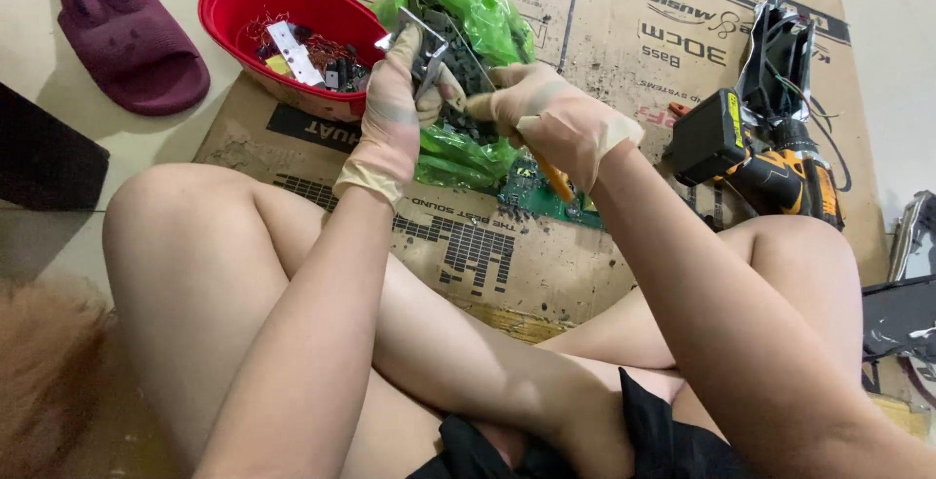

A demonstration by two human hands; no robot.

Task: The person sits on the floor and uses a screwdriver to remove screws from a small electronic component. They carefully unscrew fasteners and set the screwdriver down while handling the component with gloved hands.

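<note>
Gripping a grey metal part (429,45) in our gloved left hand (395,109), we clench the right hand (556,118) round an orange-handled tool (554,179), above the green bag (458,21) beside the red bowl (234,1) on cardboard (604,40).

Home floor used as makeshift e-scrap bench. Flattened cardboard box (604,40) as work mat, strewn w/ dark debris. Red bowl (255,1) of loose parts, green circuit board (536,191), cordless drill (756,153). Household slipper (127,36) on pale tile. Person sits bare-legged, cross-legged.
</note>
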